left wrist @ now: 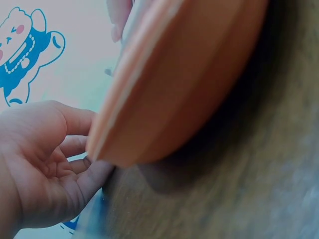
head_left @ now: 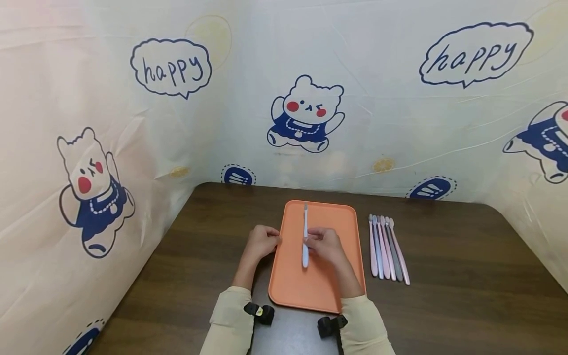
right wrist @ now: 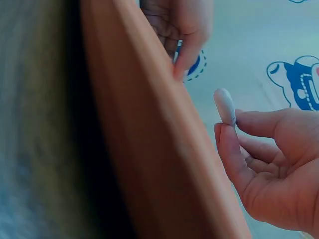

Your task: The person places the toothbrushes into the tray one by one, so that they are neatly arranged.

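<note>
My right hand [head_left: 327, 244] pinches a pale blue toothbrush [head_left: 305, 257] between thumb and fingertips, near the middle of its handle. The brush is held over the orange tray [head_left: 319, 288], head pointing away from me. In the right wrist view, the rounded handle end [right wrist: 225, 105] shows above the pinching fingertips. At the tray's left edge, my left hand [head_left: 262, 242] grips the rim with thumb and fingers. The left wrist view shows this hand [left wrist: 47, 159] with the tray edge [left wrist: 119, 119] between its digits.
Right of the tray, several toothbrushes in pink, blue and grey [head_left: 393, 249] lie side by side on the dark wooden table [head_left: 466, 266]. A grey surface [head_left: 293, 330] shows between my forearms. Printed cloth [head_left: 381, 123] surrounds the table's back and sides.
</note>
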Demonstrator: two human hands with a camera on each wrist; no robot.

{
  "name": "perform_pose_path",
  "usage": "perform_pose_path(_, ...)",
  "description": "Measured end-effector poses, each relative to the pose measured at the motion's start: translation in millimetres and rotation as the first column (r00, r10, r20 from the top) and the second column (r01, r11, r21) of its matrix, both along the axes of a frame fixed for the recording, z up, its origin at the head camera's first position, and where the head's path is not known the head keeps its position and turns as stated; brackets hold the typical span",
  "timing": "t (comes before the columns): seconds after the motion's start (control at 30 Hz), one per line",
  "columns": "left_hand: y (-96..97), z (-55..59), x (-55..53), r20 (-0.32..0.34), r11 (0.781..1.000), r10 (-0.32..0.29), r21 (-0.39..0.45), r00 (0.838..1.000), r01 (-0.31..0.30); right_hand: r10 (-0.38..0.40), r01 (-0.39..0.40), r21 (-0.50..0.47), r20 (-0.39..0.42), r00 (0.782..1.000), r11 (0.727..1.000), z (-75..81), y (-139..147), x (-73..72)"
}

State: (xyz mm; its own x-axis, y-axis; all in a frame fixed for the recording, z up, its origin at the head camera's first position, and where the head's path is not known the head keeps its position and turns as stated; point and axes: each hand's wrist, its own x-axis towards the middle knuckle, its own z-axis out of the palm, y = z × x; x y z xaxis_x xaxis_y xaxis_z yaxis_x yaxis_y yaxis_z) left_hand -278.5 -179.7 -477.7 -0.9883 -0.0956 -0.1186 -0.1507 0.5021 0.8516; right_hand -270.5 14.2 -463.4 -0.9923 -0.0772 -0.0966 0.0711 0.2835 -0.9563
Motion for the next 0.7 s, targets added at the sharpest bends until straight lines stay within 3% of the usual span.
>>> perform_pose_path(0.4, 1.8, 2.6, 1.0, 0.018, 1.000, -0.001, -0.008, 1.000, 0.001, 0.009, -0.012, 0.053, 0.057, 0.998, 0.999, -10.4, -11, 0.3)
perform_pose_path(0.7, 1.0, 1.7, 1.2, -0.013, 1.000, -0.006, 0.020, 1.000, 0.006, -0.009, 0.004, 0.086, 0.053, 0.999, 0.996, -12.1, -18, -3.4)
